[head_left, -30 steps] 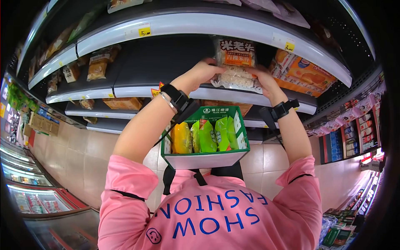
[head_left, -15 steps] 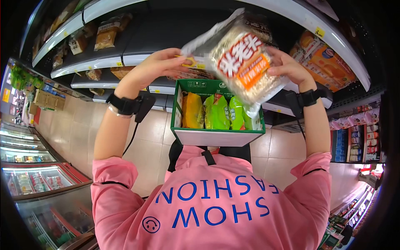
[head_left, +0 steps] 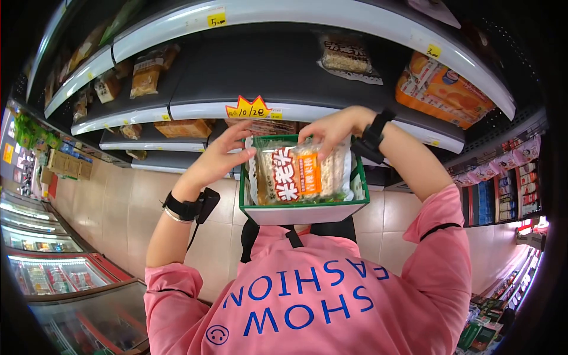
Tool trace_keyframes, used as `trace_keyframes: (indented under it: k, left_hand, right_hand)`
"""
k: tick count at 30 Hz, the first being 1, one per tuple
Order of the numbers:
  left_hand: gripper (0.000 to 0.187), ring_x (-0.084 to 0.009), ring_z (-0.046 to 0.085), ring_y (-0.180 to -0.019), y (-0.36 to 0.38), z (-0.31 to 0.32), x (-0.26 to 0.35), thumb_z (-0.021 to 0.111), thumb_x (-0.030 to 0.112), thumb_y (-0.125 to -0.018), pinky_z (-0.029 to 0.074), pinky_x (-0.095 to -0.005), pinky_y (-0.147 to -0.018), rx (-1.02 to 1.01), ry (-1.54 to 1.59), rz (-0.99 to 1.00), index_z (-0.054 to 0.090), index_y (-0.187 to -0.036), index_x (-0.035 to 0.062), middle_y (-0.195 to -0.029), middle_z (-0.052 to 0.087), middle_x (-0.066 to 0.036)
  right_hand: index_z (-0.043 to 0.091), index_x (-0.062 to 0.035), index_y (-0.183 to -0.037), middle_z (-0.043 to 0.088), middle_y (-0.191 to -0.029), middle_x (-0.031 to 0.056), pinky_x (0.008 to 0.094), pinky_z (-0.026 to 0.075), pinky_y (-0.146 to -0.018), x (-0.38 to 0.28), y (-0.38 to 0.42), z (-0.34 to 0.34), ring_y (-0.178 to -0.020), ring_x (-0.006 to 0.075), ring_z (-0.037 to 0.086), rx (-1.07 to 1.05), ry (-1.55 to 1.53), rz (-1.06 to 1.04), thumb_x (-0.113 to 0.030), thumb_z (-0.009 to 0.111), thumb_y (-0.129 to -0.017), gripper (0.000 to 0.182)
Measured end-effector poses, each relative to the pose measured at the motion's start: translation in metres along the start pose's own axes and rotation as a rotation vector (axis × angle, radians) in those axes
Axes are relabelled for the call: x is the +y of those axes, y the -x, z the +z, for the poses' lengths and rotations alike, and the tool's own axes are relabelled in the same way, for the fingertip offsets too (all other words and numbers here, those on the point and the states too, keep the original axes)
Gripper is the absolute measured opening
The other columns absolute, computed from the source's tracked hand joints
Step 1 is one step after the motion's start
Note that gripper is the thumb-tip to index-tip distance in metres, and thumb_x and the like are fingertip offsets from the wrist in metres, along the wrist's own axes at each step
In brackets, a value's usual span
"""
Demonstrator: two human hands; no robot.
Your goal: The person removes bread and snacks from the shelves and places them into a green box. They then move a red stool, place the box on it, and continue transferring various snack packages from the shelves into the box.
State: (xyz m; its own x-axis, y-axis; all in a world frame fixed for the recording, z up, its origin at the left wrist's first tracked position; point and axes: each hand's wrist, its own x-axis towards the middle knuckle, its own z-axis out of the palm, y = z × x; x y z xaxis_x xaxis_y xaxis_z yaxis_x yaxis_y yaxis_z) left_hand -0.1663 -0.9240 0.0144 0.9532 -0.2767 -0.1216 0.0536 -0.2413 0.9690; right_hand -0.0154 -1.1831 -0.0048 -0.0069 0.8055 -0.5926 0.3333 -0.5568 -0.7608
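A clear bag of puffed snacks (head_left: 296, 174) with red lettering and an orange label lies flat in the top of a green-rimmed box (head_left: 305, 214). My right hand (head_left: 336, 131) rests on the bag's far edge, fingers bent over it and somewhat apart. At the box's far left corner, my left hand (head_left: 222, 155) has its fingers spread and holds nothing. The bag covers most of the green packs inside the box.
Ahead are shelves (head_left: 236, 97) with a starburst price tag (head_left: 249, 108), another snack bag (head_left: 345, 56), an orange package (head_left: 444, 89) and bread (head_left: 148, 71). Glass-topped freezers (head_left: 65, 275) stand at the left, stocked racks (head_left: 509, 195) at the right.
The snack bag has come down from above the shelf edge into the box and turned. Both hands have lowered with it, and my right hand has moved left. The starburst tag now shows.
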Motion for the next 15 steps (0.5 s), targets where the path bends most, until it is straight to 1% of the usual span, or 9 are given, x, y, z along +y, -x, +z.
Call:
trace_keyframes:
  k: [2, 4, 6, 7, 8, 11, 13, 14, 15]
  left_hand:
    - [0.06, -0.0265, 0.044, -0.117, -0.004, 0.007, 0.0, 0.063, 0.024, -0.083, 0.035, -0.0356, -0.098, -0.011, -0.053, -0.001, 0.036, -0.133, 0.0036, -0.129, 0.044, -0.018]
    - [0.055, -0.0306, 0.042, -0.12, -0.006, 0.014, 0.005, 0.063, 0.027, -0.081, 0.035, -0.0357, -0.098, -0.06, -0.539, 0.092, 0.044, -0.127, 0.0039, -0.131, 0.042, -0.019]
    - [0.053, -0.035, 0.04, -0.121, -0.012, 0.021, -0.006, 0.064, 0.031, -0.08, 0.036, -0.037, -0.098, -0.057, -0.627, 0.147, 0.049, -0.123, 0.0045, -0.132, 0.04, -0.021]
    - [0.054, -0.0363, 0.04, -0.121, -0.015, 0.024, -0.008, 0.063, 0.033, -0.079, 0.037, -0.0378, -0.097, -0.091, -0.737, 0.124, 0.049, -0.123, 0.0051, -0.133, 0.039, -0.021]
    - [0.055, -0.0376, 0.04, -0.12, -0.017, 0.026, -0.009, 0.063, 0.034, -0.079, 0.038, -0.0386, -0.096, -0.125, -0.847, 0.099, 0.048, -0.124, 0.0058, -0.134, 0.038, -0.021]
    - [0.057, -0.0353, 0.04, -0.121, -0.022, 0.027, -0.005, 0.065, 0.031, -0.078, 0.035, -0.0382, -0.098, -0.172, -0.835, 0.084, 0.046, -0.126, 0.0063, -0.134, 0.037, -0.022]
    - [0.056, -0.0346, 0.04, -0.121, -0.028, 0.024, -0.004, 0.065, 0.03, -0.079, 0.035, -0.0376, -0.098, -0.202, -0.816, 0.077, 0.047, -0.125, 0.006, -0.134, 0.038, -0.022]
    - [0.054, -0.0341, 0.042, -0.12, -0.029, 0.02, -0.006, 0.064, 0.031, -0.079, 0.036, -0.0374, -0.097, -0.216, -0.787, 0.117, 0.049, -0.123, 0.0048, -0.132, 0.04, -0.021]
    - [0.052, -0.0336, 0.044, -0.118, -0.03, 0.016, -0.007, 0.063, 0.032, -0.08, 0.037, -0.0372, -0.096, -0.231, -0.759, 0.156, 0.05, -0.121, 0.0037, -0.13, 0.043, -0.02]
  right_hand:
    - [0.04, -0.0013, -0.123, 0.062, -0.098, 0.0137, 0.0306, 0.048, -0.071, 0.008, -0.008, 0.011, -0.087, 0.0184, 0.06, 0.052, 0.069, 0.002, -0.024, 0.073, -0.073, 0.064]
    - [0.043, -0.0007, -0.121, 0.062, -0.096, 0.0143, 0.0318, 0.048, -0.071, 0.01, -0.01, 0.021, -0.087, 0.0205, 0.06, 0.103, 0.138, 0.007, -0.027, 0.073, -0.072, 0.063]
    - [0.052, 0.0017, -0.116, 0.062, -0.096, 0.0176, 0.0363, 0.046, -0.077, 0.001, -0.007, 0.028, -0.092, 0.0287, 0.06, 0.273, 0.477, 0.094, -0.037, 0.073, -0.067, 0.066]
    - [0.059, 0.0011, -0.105, 0.063, -0.091, 0.018, 0.0383, 0.046, -0.076, -0.005, -0.002, 0.031, -0.089, 0.031, 0.06, 0.336, 0.534, 0.137, -0.034, 0.07, -0.068, 0.052]
    - [0.059, 0.0011, -0.105, 0.063, -0.091, 0.018, 0.0383, 0.046, -0.076, -0.011, 0.006, 0.031, -0.089, 0.031, 0.06, 0.336, 0.534, 0.141, -0.034, 0.07, -0.068, 0.052]
    - [0.06, -0.0005, -0.098, 0.064, -0.087, 0.0169, 0.0359, 0.047, -0.07, -0.03, 0.034, 0.026, -0.08, 0.0292, 0.061, 0.575, 0.485, 0.032, -0.026, 0.064, -0.077, 0.033]
    - [0.061, -0.0011, -0.093, 0.063, -0.085, 0.016, 0.0331, 0.047, -0.068, -0.029, 0.051, 0.003, -0.076, 0.0261, 0.061, 0.813, 0.562, -0.038, -0.024, 0.062, -0.079, 0.027]
    - [0.06, -0.0016, -0.092, 0.063, -0.084, 0.0143, 0.0318, 0.047, -0.068, -0.027, 0.06, -0.008, -0.074, 0.024, 0.06, 0.938, 0.389, 0.024, -0.023, 0.061, -0.08, 0.025]
    - [0.059, -0.0013, -0.092, 0.063, -0.086, 0.0126, 0.0329, 0.047, -0.068, -0.018, 0.065, -0.015, -0.076, 0.0235, 0.06, 1.172, 0.417, 0.018, -0.024, 0.061, -0.08, 0.026]
